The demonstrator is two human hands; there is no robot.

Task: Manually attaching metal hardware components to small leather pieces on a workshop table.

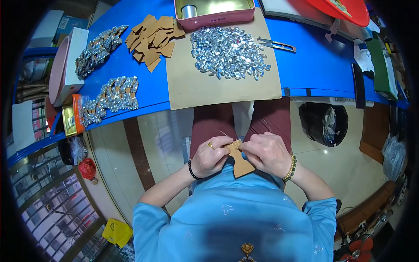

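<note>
Above my lap, both hands hold a tan, flat shaped piece [242,166] with a dark edge, its wider end toward my body. My left hand [210,155] pinches its upper left side, fingers curled. On the opposite side my right hand [267,152] grips the upper edge with closed fingertips. Thin pale strands show near both hands; whether a needle is there I cannot tell. On the table ahead lies a heap of clear, shiny gemstones [227,52] on a cardboard sheet [183,91]. Left of it is a pile of similar tan pieces [152,37].
Gem-covered pieces [118,94] lie at the blue table's left, with another stack [100,48] behind. A pink tin [216,22] holding a silvery spool [189,11] stands at the back. Thread snips [279,45] lie right of the gems. A black bag [321,124] sits on the floor, right.
</note>
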